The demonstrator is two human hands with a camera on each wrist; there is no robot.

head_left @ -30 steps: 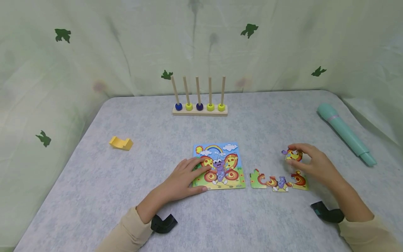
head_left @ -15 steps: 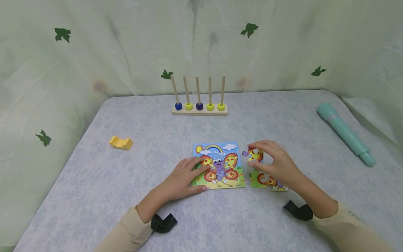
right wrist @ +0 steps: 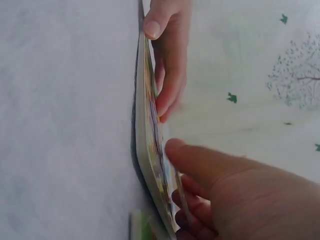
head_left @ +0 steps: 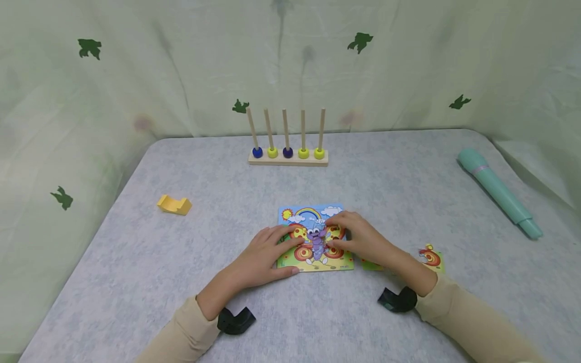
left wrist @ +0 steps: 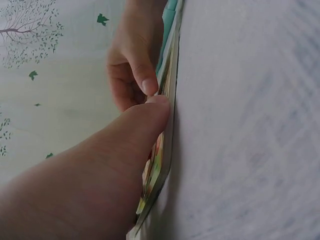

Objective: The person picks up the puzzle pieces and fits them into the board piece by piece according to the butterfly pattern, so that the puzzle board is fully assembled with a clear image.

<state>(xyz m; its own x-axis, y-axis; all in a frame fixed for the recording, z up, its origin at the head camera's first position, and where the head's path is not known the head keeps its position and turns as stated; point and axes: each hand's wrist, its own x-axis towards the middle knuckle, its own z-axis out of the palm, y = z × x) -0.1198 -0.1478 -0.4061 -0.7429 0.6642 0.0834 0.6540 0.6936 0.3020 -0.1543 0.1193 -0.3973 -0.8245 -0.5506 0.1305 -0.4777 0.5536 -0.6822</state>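
A square butterfly puzzle board (head_left: 295,265) lies flat on the table. My left hand (head_left: 260,257) rests over its left side, fingers spread on the picture and thumb at the near edge. My right hand (head_left: 367,242) pinches a puzzle piece (head_left: 336,233) with part of a yellow and red wing, close over the board's right half. In the right wrist view the piece's thin edge (right wrist: 183,195) shows between thumb and fingers. Right of the board lie loose puzzle pieces, a red-swirl one (head_left: 432,258) and a green one (head_left: 372,265), partly hidden by the right forearm.
Behind the board stands a wooden peg stand (head_left: 288,162) with blue and yellow beads. A yellow curved block (head_left: 174,205) lies on the left. A teal microphone-shaped toy (head_left: 499,194) lies at the far right. A pale fabric backdrop (head_left: 204,65) rises behind the table.
My right hand has carried the wing piece leftward from above the loose pieces to the board's right half. The left hand has stayed in place on the board.
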